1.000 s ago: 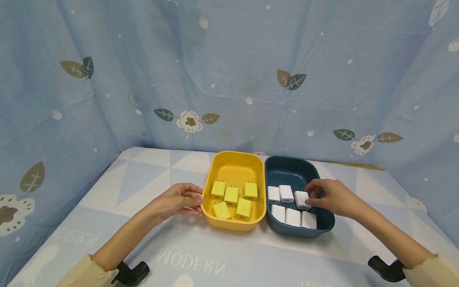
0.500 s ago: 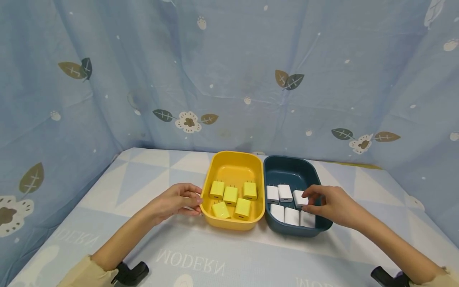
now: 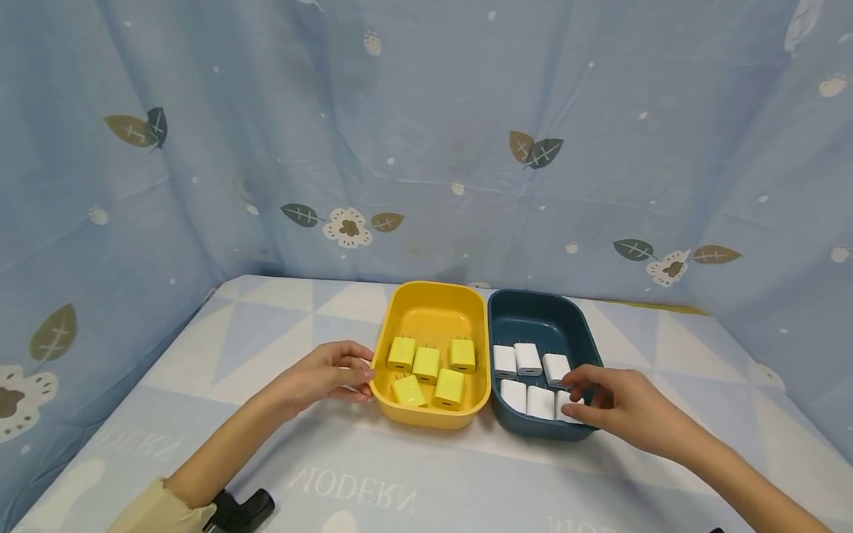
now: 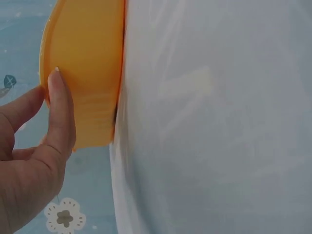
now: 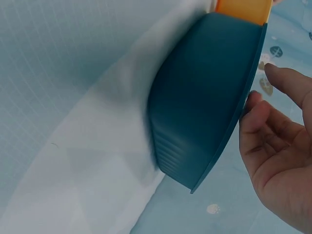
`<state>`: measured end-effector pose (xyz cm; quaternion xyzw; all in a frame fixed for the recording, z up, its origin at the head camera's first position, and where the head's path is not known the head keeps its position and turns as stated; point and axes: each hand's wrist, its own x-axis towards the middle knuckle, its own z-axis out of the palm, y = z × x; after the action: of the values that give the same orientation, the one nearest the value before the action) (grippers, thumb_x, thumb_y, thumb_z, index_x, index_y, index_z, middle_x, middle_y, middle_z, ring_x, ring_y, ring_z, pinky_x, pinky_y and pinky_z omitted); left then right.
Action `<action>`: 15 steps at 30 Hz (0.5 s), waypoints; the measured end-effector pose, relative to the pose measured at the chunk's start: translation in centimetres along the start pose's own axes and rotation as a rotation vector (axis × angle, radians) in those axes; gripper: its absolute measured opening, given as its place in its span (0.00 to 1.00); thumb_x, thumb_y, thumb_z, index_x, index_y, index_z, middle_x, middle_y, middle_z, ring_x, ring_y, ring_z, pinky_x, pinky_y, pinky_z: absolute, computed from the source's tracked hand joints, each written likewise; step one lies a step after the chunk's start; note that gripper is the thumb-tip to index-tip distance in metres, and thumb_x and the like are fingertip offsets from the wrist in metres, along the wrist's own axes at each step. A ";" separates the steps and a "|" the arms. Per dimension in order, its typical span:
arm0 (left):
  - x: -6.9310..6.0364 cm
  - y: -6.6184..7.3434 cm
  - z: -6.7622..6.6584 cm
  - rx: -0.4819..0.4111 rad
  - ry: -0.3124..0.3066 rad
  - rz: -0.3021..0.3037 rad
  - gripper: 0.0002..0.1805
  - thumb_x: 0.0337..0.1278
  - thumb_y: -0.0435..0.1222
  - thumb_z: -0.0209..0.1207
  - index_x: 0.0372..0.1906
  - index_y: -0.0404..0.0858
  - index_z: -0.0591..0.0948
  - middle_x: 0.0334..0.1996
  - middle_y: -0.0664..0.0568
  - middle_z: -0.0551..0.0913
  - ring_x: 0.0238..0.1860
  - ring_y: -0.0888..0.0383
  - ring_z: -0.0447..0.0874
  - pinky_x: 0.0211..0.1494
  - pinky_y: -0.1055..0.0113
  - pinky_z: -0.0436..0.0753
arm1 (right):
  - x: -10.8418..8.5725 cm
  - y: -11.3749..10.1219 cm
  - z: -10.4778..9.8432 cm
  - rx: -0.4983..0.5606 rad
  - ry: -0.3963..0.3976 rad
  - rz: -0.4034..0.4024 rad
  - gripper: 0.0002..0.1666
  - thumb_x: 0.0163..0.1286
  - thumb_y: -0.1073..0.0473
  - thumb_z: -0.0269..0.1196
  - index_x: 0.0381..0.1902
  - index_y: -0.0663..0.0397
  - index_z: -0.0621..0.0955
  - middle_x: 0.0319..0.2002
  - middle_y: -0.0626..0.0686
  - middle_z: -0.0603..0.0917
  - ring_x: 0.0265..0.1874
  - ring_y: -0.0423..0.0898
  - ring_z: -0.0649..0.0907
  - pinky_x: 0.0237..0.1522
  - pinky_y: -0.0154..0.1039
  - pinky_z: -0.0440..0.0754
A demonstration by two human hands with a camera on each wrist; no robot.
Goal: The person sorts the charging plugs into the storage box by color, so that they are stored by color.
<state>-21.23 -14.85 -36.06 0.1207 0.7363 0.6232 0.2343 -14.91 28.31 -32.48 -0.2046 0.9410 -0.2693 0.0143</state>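
Observation:
My left hand (image 3: 333, 371) rests its fingertips against the outside of the yellow bin (image 3: 433, 292); in the left wrist view the thumb lies on the wall near the rim. Several yellow charger plugs (image 3: 449, 389) lie in that bin. Beside it stands a dark blue bin (image 3: 533, 302) with several white charger plugs (image 3: 528, 359) in two rows. My right hand (image 3: 629, 407) is over its near right corner, thumb and index finger spread beside the white charger plug (image 3: 565, 403) there, which they partly hide. The right wrist view shows nothing between those fingertips.
The two bins stand side by side on a pale patterned tablecloth (image 3: 346, 459). A blue curtain with leaves and flowers (image 3: 426, 148) hangs behind the table and at its sides. A black strap device (image 3: 243, 511) sits on my left wrist.
My right hand has let go of the white charger plug in the back row and moved nearer, over the front right one. The left hand has stayed at the yellow bin.

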 end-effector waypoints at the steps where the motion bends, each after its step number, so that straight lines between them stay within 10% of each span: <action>1: -0.1 0.0 0.0 0.020 0.005 0.005 0.23 0.66 0.32 0.60 0.59 0.24 0.69 0.39 0.42 0.81 0.38 0.50 0.85 0.46 0.56 0.87 | -0.1 -0.1 0.0 0.001 0.004 -0.004 0.19 0.64 0.46 0.70 0.48 0.49 0.83 0.35 0.40 0.82 0.24 0.35 0.78 0.24 0.32 0.78; 7: -0.7 0.3 0.1 0.205 0.035 0.081 0.22 0.67 0.37 0.61 0.56 0.26 0.72 0.40 0.43 0.80 0.40 0.47 0.85 0.45 0.55 0.88 | -0.8 -0.5 -0.1 -0.079 0.069 -0.036 0.18 0.63 0.47 0.71 0.48 0.45 0.84 0.36 0.36 0.82 0.29 0.34 0.78 0.28 0.33 0.80; 15: -1.8 0.6 0.7 0.692 0.162 0.243 0.19 0.70 0.43 0.59 0.58 0.35 0.77 0.53 0.47 0.81 0.56 0.47 0.79 0.58 0.49 0.80 | -1.4 0.0 0.0 -0.267 0.194 -0.048 0.23 0.59 0.48 0.74 0.51 0.47 0.84 0.49 0.47 0.83 0.49 0.50 0.81 0.41 0.48 0.85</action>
<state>-19.43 -14.97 -35.25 0.2295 0.8997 0.3685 0.0448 -13.62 28.85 -32.59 -0.2004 0.9602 -0.1605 -0.1104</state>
